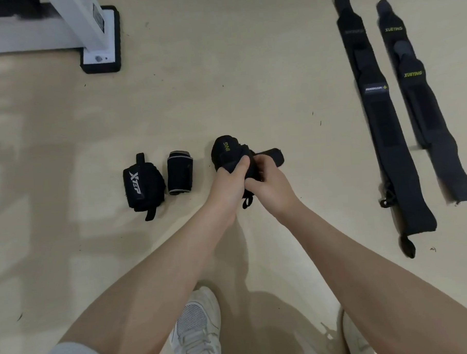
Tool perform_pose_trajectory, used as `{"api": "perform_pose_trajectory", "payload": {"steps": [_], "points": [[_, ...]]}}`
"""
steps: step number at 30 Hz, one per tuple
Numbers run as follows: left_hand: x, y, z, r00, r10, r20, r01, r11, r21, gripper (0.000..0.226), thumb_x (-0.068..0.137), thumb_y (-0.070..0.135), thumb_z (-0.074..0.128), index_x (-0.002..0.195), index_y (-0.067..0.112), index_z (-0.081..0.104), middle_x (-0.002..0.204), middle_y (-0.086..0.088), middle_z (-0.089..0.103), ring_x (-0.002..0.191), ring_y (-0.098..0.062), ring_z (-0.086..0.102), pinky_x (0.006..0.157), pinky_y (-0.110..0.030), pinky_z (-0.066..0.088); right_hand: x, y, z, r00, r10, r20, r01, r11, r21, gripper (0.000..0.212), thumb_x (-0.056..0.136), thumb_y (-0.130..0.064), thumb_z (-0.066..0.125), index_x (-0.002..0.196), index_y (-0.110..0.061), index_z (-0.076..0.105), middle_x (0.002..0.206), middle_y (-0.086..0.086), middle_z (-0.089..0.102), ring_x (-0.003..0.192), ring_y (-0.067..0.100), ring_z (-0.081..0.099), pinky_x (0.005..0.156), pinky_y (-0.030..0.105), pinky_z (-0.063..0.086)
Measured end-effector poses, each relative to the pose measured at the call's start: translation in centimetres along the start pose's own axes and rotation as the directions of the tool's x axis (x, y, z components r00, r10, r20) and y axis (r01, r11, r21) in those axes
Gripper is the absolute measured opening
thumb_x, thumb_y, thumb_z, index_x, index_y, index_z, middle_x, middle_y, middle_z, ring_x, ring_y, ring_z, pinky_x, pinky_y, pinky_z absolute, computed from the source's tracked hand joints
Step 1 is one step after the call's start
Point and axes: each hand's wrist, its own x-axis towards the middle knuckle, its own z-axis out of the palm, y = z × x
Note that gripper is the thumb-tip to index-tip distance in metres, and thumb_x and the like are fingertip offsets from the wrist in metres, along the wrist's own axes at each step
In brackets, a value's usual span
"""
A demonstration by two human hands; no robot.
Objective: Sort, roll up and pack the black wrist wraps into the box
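- A black wrist wrap [230,153], mostly rolled into a thick bundle, sits low over the beige floor [249,82] near the middle of the view; yellow-green letters "ING" show on its top, and a free end sticks out to the right.
- The left hand [228,181] grips the roll from the near side, thumb curled over the fabric.
- The right hand [267,183] pinches the wrap just beside the left, fingers closed on the loose end; a small loop hangs below the hands.
- Left of them, two finished rolls rest on the floor side by side: a grey-edged rolled wrap [179,171] nearer the hands, and a rolled wrap with white "XTEP" lettering [143,186] beyond it, thumb loop pointing out.
- At the right, well apart, two unrolled pairs lie flat and long: a strap with a grey label [385,122] and, just beside it, straps marked "XUEYING" [409,72].
- A white frame foot with a black rubber pad [101,46] stands top left.
- White sneakers [196,328] show at the bottom edge between the forearms.
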Motion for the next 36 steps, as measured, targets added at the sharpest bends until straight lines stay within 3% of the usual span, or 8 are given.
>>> {"api": "perform_pose_trajectory", "payload": {"steps": [8, 13, 16, 22, 26, 31, 33, 36], "points": [[-0.8, -0.4, -0.4, 0.985, 0.025, 0.170, -0.016, 0.999, -0.051, 0.040, 0.103, 0.040, 0.022, 0.123, 0.025, 0.053, 0.105, 0.010, 0.059, 0.098, -0.004, 0.058, 0.095, -0.022, 0.038, 1.1, 0.2, -2.7, 0.999, 0.026, -0.041, -0.020, 0.988, 0.151, 0.021, 0.081, -0.012, 0.071, 0.100, -0.015, 0.064, 0.097, 0.006, 0.067, 0.086, 0.018, 0.062, 0.082, 0.040, 0.053], [0.3, -0.9, -0.8, 0.969, 0.180, 0.168, -0.206, 0.966, 0.155, 0.021, 0.100, 0.029, 0.041, 0.099, 0.037, 0.061, 0.109, 0.010, 0.067, 0.112, -0.009, 0.059, 0.104, -0.036, 0.042, 1.2, 1.4, -4.0, 0.993, 0.039, 0.112, -0.078, 0.924, 0.374, 0.026, 0.088, -0.012, 0.061, 0.114, -0.010, 0.065, 0.111, 0.006, 0.069, 0.096, 0.008, 0.064, 0.079, 0.012, 0.048], [0.8, 0.0, -1.3, 0.956, 0.200, 0.213, -0.227, 0.967, 0.113, 0.015, 0.097, 0.026, 0.050, 0.102, 0.029, 0.064, 0.108, 0.005, 0.069, 0.110, -0.012, 0.061, 0.103, -0.039, 0.044, 1.4, 2.3, -3.9, 0.981, 0.045, 0.187, -0.123, 0.895, 0.428, 0.030, 0.084, -0.026, 0.062, 0.113, -0.023, 0.065, 0.114, -0.004, 0.068, 0.113, 0.011, 0.058, 0.102, 0.031, 0.036], [1.7, 1.4, -1.5, 0.922, 0.117, 0.369, -0.132, 0.991, 0.014, 0.044, 0.080, 0.032, 0.060, 0.120, 0.015, 0.059, 0.118, -0.009, 0.066, 0.109, -0.022, 0.063, 0.084, -0.036, 0.054, 1.1, 2.4, -3.5, 0.971, -0.006, 0.238, -0.150, 0.759, 0.634, 0.042, 0.083, -0.028, 0.057, 0.121, -0.014, 0.050, 0.112, -0.001, 0.064, 0.099, 0.012, 0.064, 0.081, 0.024, 0.049], [2.0, 1.0, -1.0, 0.916, 0.067, 0.395, -0.081, 0.996, 0.019, 0.040, 0.077, 0.029, 0.063, 0.115, 0.018, 0.062, 0.114, -0.007, 0.068, 0.108, -0.021, 0.063, 0.093, -0.042, 0.051, 0.9, 2.7, -4.2, 0.981, 0.043, 0.189, -0.126, 0.882, 0.455, 0.023, 0.079, -0.035, 0.058, 0.097, -0.022, 0.050, 0.096, -0.007, 0.062, 0.092, 0.012, 0.056, 0.086, 0.029, 0.039], [2.3, 0.3, -0.8, 0.905, 0.108, 0.412, -0.103, 0.994, -0.033, 0.029, 0.081, 0.018, 0.064, 0.110, 0.021, 0.063, 0.108, -0.005, 0.069, 0.103, -0.022, 0.065, 0.087, -0.041, 0.054, 0.9, 2.6, -5.2, 0.986, -0.010, 0.166, -0.044, 0.946, 0.320, 0.013, 0.097, -0.017, 0.050, 0.086, -0.023, 0.054, 0.114, 0.001, 0.055, 0.092, -0.008, 0.052, 0.074, 0.002, 0.038], [2.5, 0.2, -1.4, 0.903, 0.111, 0.415, -0.111, 0.994, -0.026, 0.027, 0.084, 0.012, 0.065, 0.109, 0.021, 0.063, 0.104, 0.000, 0.071, 0.099, -0.016, 0.066, 0.083, -0.035, 0.054, 1.2, 2.5, -5.3, 0.984, -0.015, 0.177, -0.023, 0.978, 0.208, 0.011, 0.095, -0.025, 0.055, 0.086, -0.030, 0.059, 0.147, 0.001, 0.030, 0.127, -0.005, 0.030, 0.098, 0.014, 0.033], [2.8, 0.2, -2.2, 0.886, 0.120, 0.449, -0.128, 0.992, -0.014, 0.041, 0.073, 0.016, 0.070, 0.113, 0.017, 0.060, 0.106, -0.003, 0.070, 0.099, -0.017, 0.066, 0.079, -0.032, 0.055, 1.4, 2.4, -5.9, 0.986, -0.040, 0.163, 0.048, 0.998, -0.048, 0.017, 0.082, -0.042, 0.065, 0.098, -0.043, 0.059, 0.151, -0.007, 0.020, 0.139, -0.005, 0.011, 0.110, 0.041, 0.032]]}}
